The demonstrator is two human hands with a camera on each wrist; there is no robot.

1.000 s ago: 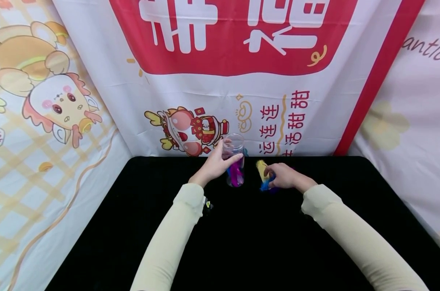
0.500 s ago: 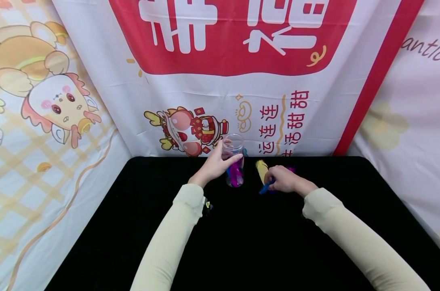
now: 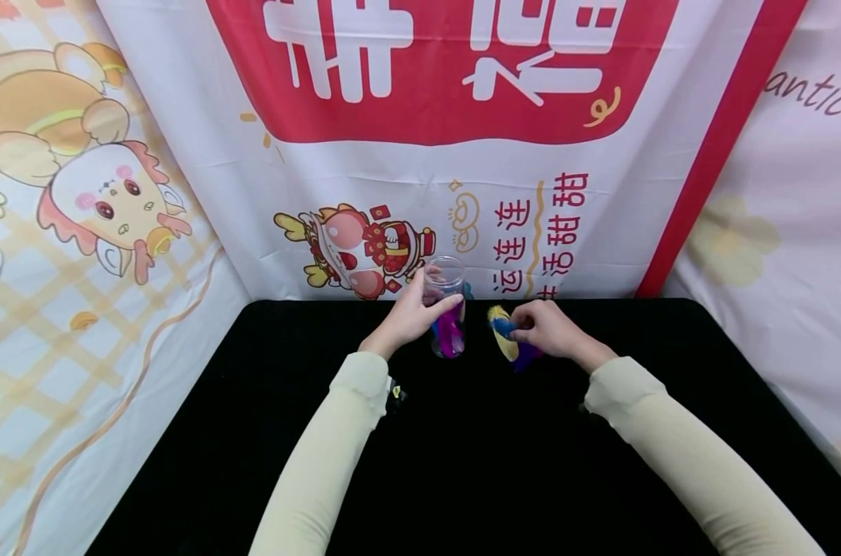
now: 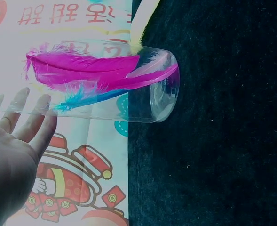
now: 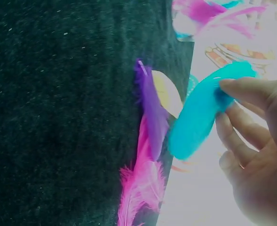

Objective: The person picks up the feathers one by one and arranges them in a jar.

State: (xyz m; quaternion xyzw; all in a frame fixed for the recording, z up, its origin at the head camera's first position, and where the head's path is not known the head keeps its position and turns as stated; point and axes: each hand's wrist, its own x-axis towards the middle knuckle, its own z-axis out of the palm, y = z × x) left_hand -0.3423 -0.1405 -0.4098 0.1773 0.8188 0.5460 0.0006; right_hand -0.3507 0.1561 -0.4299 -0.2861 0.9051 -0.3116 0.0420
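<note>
Delta vs a sec ago: R hand point(image 3: 548, 328) was down at the loose feathers, blue feather point(image 5: 199, 115) low by the near end of the pale yellow feather point(image 3: 506, 345). Now R hand's a bit higher, blue one's up w/ it & overlaps the yellow's far end in head view. Purple feather point(image 5: 152, 113) shows more in head view too, just below R hand.

Fingers: R thumb + fingertips pinch the blue feather near one end, rest of it sticks out free. L hand point(image 3: 413, 313) is wrapped round the clear jar point(image 4: 166, 101), thumb on near side; grip & pos same as before AFAICT.

Jar: upright, mouth up, near far edge of table point(image 3: 427, 463), left of R hand, well apart from it. Looks to be standing on the table; can't confirm base contact. Inside: magenta feathers point(image 4: 82, 70) + a blue one lower down; exact count unclear b/c of overlap.

On table: purple lies partly over pink feather point(image 5: 140, 188), pale yellow just beside purple.

Meaning for the job, IMO: pick's good, one loose feather now in hand, but it's outside the jar, so not placed yet. Purple, pink & yellow remain loose. Jar's steady, no rework needed on LH side.
</note>
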